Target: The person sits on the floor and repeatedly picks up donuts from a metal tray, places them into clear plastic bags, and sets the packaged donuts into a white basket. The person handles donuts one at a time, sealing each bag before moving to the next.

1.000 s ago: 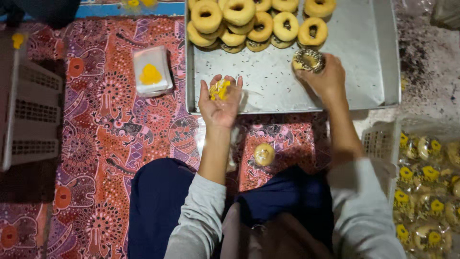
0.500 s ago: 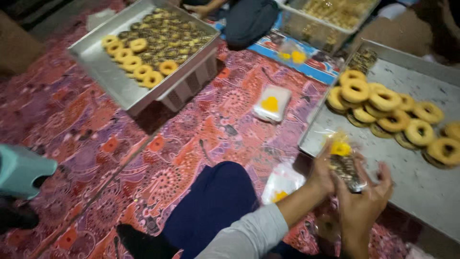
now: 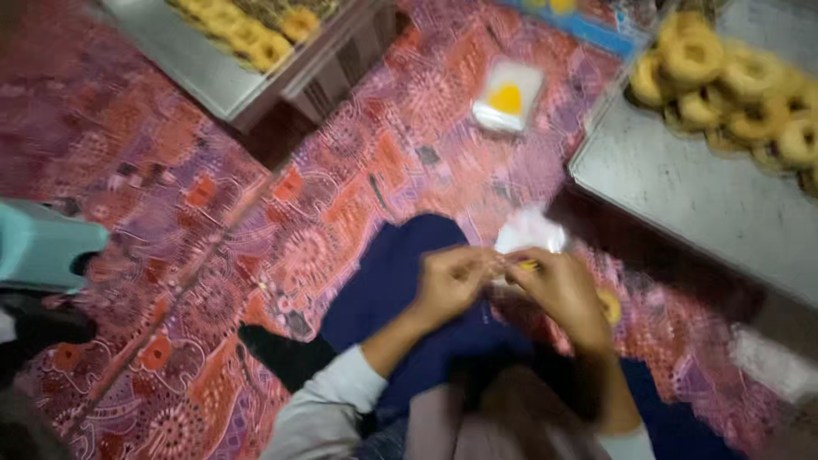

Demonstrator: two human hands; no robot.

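Head camera looks down at a red patterned mat [image 3: 281, 213] where the person sits with legs in dark blue trousers [image 3: 383, 281]. On the mat, up and to the right, lies a flat square packet [image 3: 509, 95] of clear plastic, white with a yellow spot in the middle. Just above the hands there is a crumpled clear plastic bag [image 3: 530, 230], whitish in colour.

Both hands meet over the lap, close together, fingers bent inward. The left hand [image 3: 452, 281] is curled, with fingertips pointing to the right. The right hand [image 3: 562, 290] is curled too and pinches a small yellow piece [image 3: 528, 265] between thumb and fingers. The picture is blurred, so I cannot tell if the left hand also grips this piece or only touches it. Both wrists come out of light grey sleeves [image 3: 328, 400].

At the right stands a metal tray [image 3: 682, 187] with a pile of ring-shaped golden pastries [image 3: 733, 72] on its far end. Another metal tray [image 3: 196, 64] with similar pastries sits at the top left. A pale green plastic object [image 3: 43, 247] is at the left edge, well apart from the hands.
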